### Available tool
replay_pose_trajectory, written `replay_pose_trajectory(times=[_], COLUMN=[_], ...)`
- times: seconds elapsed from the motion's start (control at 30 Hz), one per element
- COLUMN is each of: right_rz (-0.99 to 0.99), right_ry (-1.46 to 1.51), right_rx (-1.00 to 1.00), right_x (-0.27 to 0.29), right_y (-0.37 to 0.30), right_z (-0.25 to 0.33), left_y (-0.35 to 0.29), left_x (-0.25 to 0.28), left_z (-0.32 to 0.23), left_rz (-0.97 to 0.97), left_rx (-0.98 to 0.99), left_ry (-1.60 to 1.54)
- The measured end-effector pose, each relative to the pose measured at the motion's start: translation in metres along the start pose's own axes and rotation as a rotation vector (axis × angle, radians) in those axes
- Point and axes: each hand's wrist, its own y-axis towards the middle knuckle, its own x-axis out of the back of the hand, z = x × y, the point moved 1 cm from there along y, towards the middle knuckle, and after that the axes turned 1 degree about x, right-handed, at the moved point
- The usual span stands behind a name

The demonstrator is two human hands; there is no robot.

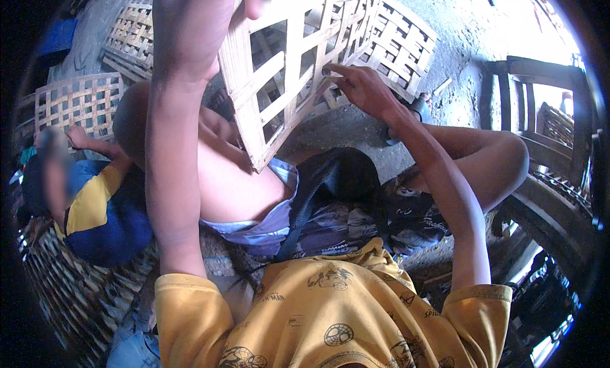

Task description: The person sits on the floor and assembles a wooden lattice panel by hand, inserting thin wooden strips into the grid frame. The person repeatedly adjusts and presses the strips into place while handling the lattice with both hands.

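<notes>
A woven bamboo panel (291,69) of pale flat strips with square gaps is held up, tilted, above my lap. My left hand (197,34) is closed on its left edge, the thumb lying over the front and the other fingers hidden. On the other side, my right hand (365,92) reaches to the panel's lower right rim. Its fingers are stretched out and apart, with the fingertips at the strips. Behind the right hand, a second woven panel (406,44) lies on the floor.
More woven panels (79,101) stand at the left, near a person (101,209) in a yellow and dark blue shirt. A wooden frame (549,114) stands at the right. A pale short stick (442,86) lies on the grey floor (460,38).
</notes>
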Motion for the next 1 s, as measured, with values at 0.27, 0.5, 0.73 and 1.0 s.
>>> replay_pose_trajectory(times=[0.27,0.5,0.73,1.0], right_rz=[0.223,0.141,0.570,0.161], right_ry=[-0.236,-0.214,-0.337,0.173], right_rx=[0.090,0.033,-0.240,-0.368], right_x=[0.002,0.011,0.032,0.013], right_y=[0.018,0.016,-0.009,0.015], right_z=[-0.007,0.004,-0.005,-0.003], left_y=[0.000,0.001,-0.001,-0.002], left_x=[0.003,0.011,0.010,0.008], left_z=[-0.003,0.006,0.006,0.005], left_rz=[-0.011,0.008,0.025,-0.024], left_rx=[0.059,-0.012,-0.006,0.018], left_ry=[0.001,-0.003,-0.012,-0.019])
